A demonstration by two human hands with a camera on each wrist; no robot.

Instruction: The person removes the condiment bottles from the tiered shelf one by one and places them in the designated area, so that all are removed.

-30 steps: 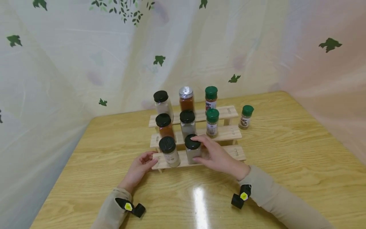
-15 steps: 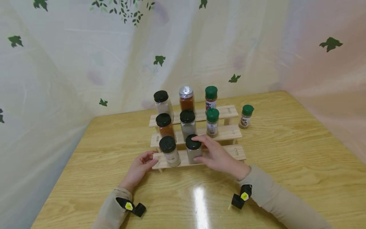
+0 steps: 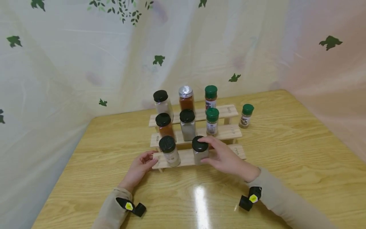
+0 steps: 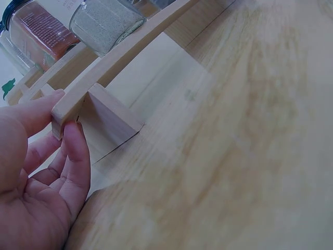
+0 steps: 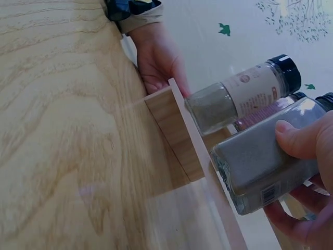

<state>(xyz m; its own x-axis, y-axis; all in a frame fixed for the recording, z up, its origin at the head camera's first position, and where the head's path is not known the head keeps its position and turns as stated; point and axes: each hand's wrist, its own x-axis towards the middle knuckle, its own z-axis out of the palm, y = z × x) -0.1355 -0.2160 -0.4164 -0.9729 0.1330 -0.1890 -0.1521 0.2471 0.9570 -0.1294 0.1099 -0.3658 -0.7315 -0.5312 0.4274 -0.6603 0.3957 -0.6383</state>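
The right hand (image 3: 226, 157) grips a square clear glass spice jar with a black screw cap and grey powder inside (image 3: 200, 152). Its fingers (image 5: 299, 138) are curled round the jar's upper body and cap, the thumb on the near face. The jar stands on the lowest step of the 3-step pale wooden spice rack (image 3: 231, 111), near the middle of that step and apart from its neighbour, a round glass jar with a black cap and a paper label (image 3: 169, 152) at the left end of the same step.

The left hand (image 3: 139, 168) holds the left end of the lowest step; in the left wrist view the thumb and a finger (image 4: 78, 156) pinch the board's corner, which seems to steady the rack.

The gripped jar looks rigid and fairly weighty for its size, being glass and nearly full. Its flat sides are smooth and could slip, and it would break if dropped on the glossy wooden worktop (image 3: 286, 152). The surest hold is probably across 2 opposite flat faces just under the cap, where the cap's rim stops the fingers sliding up.

6 more jars stand on the 2 upper steps, and 1 small green-capped jar (image 3: 246, 116) stands on the worktop to the rack's right.
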